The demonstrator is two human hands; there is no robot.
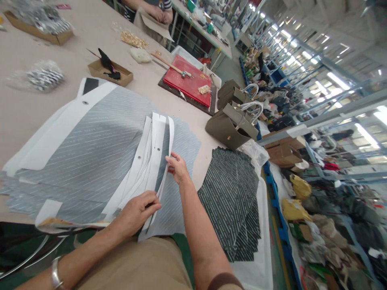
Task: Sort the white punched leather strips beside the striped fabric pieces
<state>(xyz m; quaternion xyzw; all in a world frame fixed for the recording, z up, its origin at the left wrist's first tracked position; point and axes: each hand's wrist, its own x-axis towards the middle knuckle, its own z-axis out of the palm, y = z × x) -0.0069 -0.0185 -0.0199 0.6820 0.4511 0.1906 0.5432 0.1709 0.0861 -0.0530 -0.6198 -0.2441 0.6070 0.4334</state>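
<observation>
A stack of grey striped lining panels (96, 141) with white edge strips covers the near part of the table. Beside it, a folded bunch of white strips (142, 161) with round metal snaps rises over more of the grey fabric. My right hand (177, 167) pinches the upright white edge of one lining panel (165, 147) between thumb and fingers. Lower down, my left hand (137, 211) is closed in a pinch at the near end of the same white edge.
Dark striped panels (232, 197) lie to the right, partly over a white tray (266, 241). Olive handbags (228, 127) stand behind them. Farther back are a red board (184, 80) with a hammer (185, 74), a cardboard tray (110, 72) and a co-worker's hands (160, 15).
</observation>
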